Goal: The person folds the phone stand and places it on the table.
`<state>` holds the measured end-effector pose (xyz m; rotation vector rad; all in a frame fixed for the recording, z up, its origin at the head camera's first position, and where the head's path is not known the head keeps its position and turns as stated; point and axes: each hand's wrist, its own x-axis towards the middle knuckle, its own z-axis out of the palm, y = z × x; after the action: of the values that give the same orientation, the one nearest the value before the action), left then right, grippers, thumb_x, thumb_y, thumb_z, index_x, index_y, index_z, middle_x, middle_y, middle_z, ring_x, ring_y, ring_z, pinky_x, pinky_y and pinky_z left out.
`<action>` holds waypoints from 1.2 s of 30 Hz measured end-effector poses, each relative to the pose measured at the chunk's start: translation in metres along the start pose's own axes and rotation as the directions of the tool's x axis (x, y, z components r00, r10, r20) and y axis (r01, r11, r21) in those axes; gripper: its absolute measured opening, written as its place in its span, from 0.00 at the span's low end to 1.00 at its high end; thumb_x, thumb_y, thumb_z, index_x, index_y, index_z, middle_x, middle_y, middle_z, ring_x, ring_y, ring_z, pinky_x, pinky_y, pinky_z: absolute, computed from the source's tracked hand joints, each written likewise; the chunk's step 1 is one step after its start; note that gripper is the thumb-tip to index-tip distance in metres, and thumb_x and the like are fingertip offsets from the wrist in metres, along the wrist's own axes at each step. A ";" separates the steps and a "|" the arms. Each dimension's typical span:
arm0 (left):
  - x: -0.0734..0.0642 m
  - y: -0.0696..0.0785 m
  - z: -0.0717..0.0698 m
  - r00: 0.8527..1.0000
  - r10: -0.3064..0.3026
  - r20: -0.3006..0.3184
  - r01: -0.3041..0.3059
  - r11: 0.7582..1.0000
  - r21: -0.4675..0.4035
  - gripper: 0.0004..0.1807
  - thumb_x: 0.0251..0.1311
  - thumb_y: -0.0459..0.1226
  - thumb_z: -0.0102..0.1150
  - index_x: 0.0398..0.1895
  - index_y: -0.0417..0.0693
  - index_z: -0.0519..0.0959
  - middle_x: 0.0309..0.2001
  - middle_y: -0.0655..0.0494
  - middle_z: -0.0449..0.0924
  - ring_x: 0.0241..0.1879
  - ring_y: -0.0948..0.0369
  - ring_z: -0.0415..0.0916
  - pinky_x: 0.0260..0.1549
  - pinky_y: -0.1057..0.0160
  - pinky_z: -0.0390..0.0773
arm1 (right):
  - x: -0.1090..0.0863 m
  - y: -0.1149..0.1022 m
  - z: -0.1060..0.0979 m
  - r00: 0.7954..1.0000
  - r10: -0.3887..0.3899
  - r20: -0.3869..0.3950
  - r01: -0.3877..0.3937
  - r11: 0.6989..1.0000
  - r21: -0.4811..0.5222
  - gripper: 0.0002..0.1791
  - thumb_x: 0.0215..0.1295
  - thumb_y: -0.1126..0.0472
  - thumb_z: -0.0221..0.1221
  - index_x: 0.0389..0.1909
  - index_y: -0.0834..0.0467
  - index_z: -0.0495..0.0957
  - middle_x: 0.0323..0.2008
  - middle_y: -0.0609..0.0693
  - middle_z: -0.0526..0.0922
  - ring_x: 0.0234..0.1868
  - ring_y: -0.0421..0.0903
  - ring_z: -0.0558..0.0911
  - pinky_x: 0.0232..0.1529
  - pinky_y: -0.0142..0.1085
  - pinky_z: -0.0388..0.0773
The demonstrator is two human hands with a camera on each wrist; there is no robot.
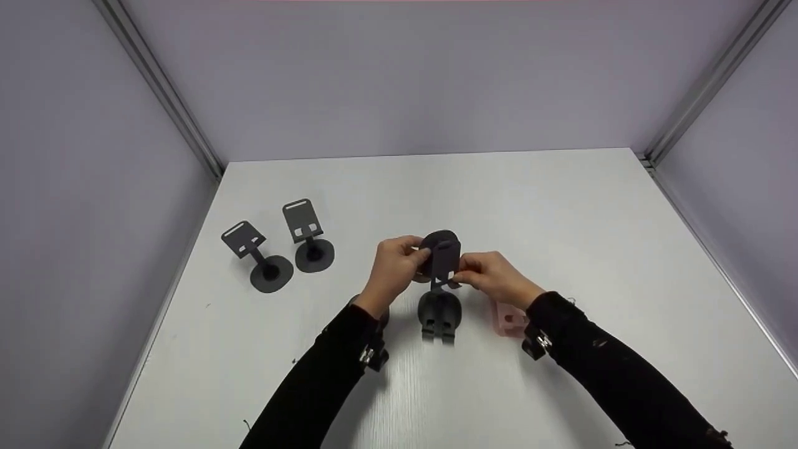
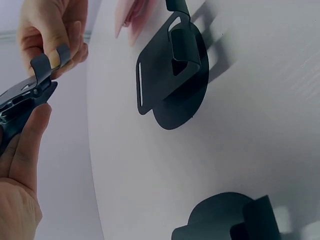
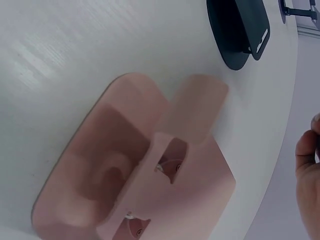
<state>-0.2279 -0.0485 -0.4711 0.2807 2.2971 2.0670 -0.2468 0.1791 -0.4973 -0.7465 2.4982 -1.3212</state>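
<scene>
Both hands are on a dark phone stand (image 1: 445,259) held over the middle of the white table. My left hand (image 1: 397,265) grips it from the left, thumb across the front of its plate. From the right, my right hand (image 1: 492,274) pinches the lower edge of the plate by the lip. In the left wrist view, the held stand (image 2: 20,107) lies against the left fingers (image 2: 30,145), and the right hand's fingertips touch its curved hooks. Just below, a folded dark phone stand (image 1: 439,312) rests on the table.
To the left, two dark phone stands (image 1: 302,221) (image 1: 270,273) stand unfolded on round bases. A pink phone stand (image 3: 190,195) sits folded beneath my right wrist. Another dark stand (image 2: 225,220) is mostly hidden under my left wrist. Pale walls enclose the table (image 1: 561,206).
</scene>
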 end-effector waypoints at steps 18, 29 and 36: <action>0.005 -0.007 -0.008 0.998 0.064 -0.027 -0.058 0.982 0.177 0.07 0.66 0.26 0.61 0.43 0.33 0.86 0.28 0.42 0.87 0.23 0.58 0.84 0.23 0.61 0.86 | -0.002 -0.007 -0.002 0.986 0.157 0.061 -0.165 0.971 0.174 0.11 0.71 0.53 0.65 0.43 0.58 0.84 0.25 0.52 0.80 0.29 0.44 0.76 0.34 0.37 0.74; 0.005 -0.006 -0.006 0.996 0.082 -0.023 -0.074 0.968 0.239 0.07 0.65 0.27 0.62 0.43 0.34 0.86 0.26 0.45 0.86 0.21 0.62 0.81 0.20 0.66 0.83 | -0.002 -0.010 -0.002 0.984 0.168 0.055 -0.177 0.952 0.249 0.13 0.71 0.56 0.64 0.40 0.64 0.79 0.26 0.49 0.78 0.30 0.44 0.77 0.35 0.37 0.75; 0.005 -0.007 -0.006 1.000 0.001 -0.016 0.001 0.989 0.148 0.10 0.68 0.27 0.60 0.49 0.33 0.84 0.29 0.42 0.87 0.24 0.56 0.85 0.24 0.60 0.87 | -0.002 -0.010 -0.002 0.990 0.126 0.066 -0.140 0.942 0.306 0.11 0.75 0.59 0.59 0.40 0.65 0.77 0.28 0.48 0.77 0.31 0.42 0.76 0.37 0.38 0.76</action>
<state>-0.2341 -0.0540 -0.4768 0.2699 2.4641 1.9076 -0.2429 0.1771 -0.4877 -0.5205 2.1867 -1.5751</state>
